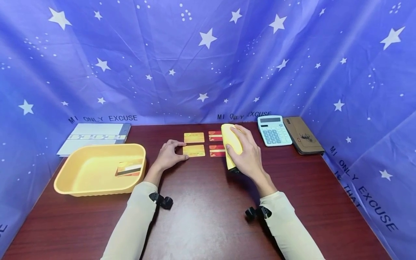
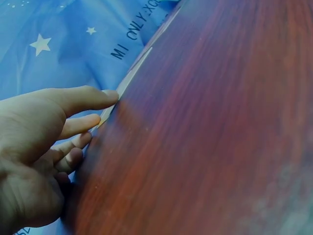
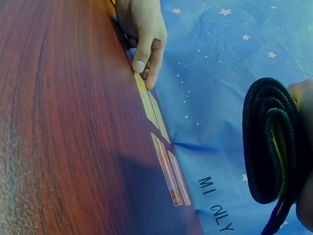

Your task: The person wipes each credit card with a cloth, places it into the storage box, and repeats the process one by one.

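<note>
Two yellow cards (image 1: 194,151) lie one above the other on the table, with two red striped cards (image 1: 217,151) to their right. My left hand (image 1: 169,155) rests at the left end of the nearer yellow card, thumb and a finger touching its corners. In the left wrist view its fingers (image 2: 83,100) are nearly straight at the card's edge. My right hand (image 1: 247,151) grips a folded cloth (image 1: 230,144), yellow on one side and dark on the other, raised above the table. In the head view the cloth hides the red cards' right ends.
A yellow plastic basin (image 1: 97,193) on the left contains several cards (image 1: 129,169). Behind it lies a white and grey notebook or box (image 1: 97,135). At the back right sit a calculator (image 1: 274,130) and a brown wallet (image 1: 303,136). Starry blue fabric (image 1: 182,83) encloses the wooden table (image 1: 201,216).
</note>
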The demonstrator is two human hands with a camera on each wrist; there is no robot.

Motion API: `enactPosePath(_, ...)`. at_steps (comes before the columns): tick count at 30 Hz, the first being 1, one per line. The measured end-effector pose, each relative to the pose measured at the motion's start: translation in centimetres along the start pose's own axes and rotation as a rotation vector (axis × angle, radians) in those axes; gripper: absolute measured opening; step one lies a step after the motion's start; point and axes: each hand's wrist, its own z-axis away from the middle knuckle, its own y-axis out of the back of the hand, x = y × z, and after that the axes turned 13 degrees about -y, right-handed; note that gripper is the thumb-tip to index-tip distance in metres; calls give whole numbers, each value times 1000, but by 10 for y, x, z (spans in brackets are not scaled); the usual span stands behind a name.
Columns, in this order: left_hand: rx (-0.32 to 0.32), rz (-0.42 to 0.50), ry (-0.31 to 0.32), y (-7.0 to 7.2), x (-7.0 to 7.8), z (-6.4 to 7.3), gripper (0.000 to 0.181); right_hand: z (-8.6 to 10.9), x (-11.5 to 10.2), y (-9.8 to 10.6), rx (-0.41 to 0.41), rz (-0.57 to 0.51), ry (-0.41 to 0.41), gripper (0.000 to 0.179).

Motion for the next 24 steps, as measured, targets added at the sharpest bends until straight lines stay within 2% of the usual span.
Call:
enactPosePath(13,5,-31,46,0,5,-1,50,1,-1,-2,-22,22,-14,59)
enactPosePath(17,30,-24,50,-2,7,0,51,2,-1,-2,-19,23,-11,60)
enactPosePath(24,105,37,16,-4,9,2,49,3,-2,-4,-14,16,-8,60)
